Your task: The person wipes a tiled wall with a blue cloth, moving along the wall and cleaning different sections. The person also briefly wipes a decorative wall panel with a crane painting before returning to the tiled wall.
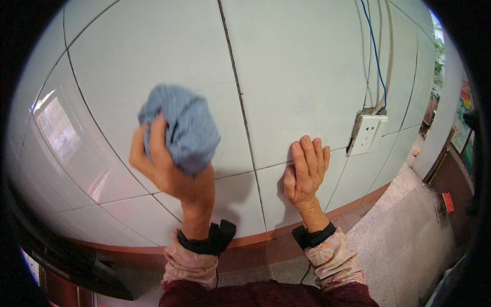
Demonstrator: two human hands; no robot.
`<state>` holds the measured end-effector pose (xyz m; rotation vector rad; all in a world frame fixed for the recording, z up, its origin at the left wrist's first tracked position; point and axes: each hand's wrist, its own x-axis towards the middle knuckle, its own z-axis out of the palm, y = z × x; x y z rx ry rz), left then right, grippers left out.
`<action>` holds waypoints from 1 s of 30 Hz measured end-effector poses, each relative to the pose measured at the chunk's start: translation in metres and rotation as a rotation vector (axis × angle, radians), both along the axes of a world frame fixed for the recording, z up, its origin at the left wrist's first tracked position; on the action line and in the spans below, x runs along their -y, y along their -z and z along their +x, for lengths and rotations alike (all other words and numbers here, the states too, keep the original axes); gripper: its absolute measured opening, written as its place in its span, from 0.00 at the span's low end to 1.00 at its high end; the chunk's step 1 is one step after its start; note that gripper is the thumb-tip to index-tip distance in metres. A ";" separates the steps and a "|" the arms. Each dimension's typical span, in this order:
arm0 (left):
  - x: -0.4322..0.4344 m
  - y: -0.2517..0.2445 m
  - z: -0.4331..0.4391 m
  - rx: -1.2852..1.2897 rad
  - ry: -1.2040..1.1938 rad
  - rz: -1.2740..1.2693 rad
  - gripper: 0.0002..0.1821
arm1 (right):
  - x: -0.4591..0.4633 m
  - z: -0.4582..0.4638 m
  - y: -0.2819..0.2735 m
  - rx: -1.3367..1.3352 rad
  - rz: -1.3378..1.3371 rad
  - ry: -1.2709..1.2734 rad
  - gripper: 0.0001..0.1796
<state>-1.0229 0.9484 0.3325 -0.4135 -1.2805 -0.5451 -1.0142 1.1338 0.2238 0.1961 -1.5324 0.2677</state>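
A bunched blue cloth (184, 122) is gripped in my left hand (168, 172), which is raised in front of a white tiled wall (153, 57). Motion blurs the cloth and the fingers, and whether the cloth touches the tile cannot be told. My right hand (305, 172) holds nothing. Its palm faces the wall and its fingers point upward, lying across a horizontal tile joint. To the right of that hand, a white electrical socket (363, 135) sits in a rough cut-out in the tiles.
A blue cable (374, 50) runs down the wall to the socket beside paler cords. Reddish-brown skirting (249, 241) borders the wall's foot above a grey floor (399, 245). Dark furniture (73, 264) stands at lower left. At far right is a brown door panel (454, 184).
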 end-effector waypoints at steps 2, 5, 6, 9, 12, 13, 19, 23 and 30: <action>-0.010 -0.027 0.001 -0.017 0.075 0.001 0.32 | 0.000 0.000 0.000 -0.014 -0.009 -0.002 0.24; -0.028 -0.036 0.003 -0.015 0.167 -0.122 0.32 | 0.001 0.001 -0.001 0.003 -0.017 0.023 0.24; -0.035 -0.029 0.005 0.017 0.161 -0.187 0.32 | 0.002 0.002 0.000 0.021 -0.034 0.018 0.24; -0.054 0.008 0.007 0.033 0.211 -0.321 0.27 | 0.000 0.005 -0.001 0.057 -0.024 0.021 0.23; -0.052 0.052 0.017 0.157 0.250 -0.421 0.25 | -0.003 0.009 0.000 0.091 -0.028 -0.093 0.23; -0.049 0.063 0.019 0.202 0.244 -0.465 0.25 | -0.003 0.009 0.000 0.115 -0.043 -0.093 0.24; -0.020 0.108 0.013 0.203 0.231 -0.668 0.24 | 0.022 0.021 0.032 0.166 -0.199 -0.243 0.28; 0.032 0.132 0.008 0.245 0.155 -0.732 0.23 | 0.033 0.055 0.077 0.398 -0.038 -0.280 0.19; 0.166 0.120 -0.005 0.207 -0.150 -0.100 0.28 | 0.033 0.083 0.107 0.562 -0.281 -0.538 0.06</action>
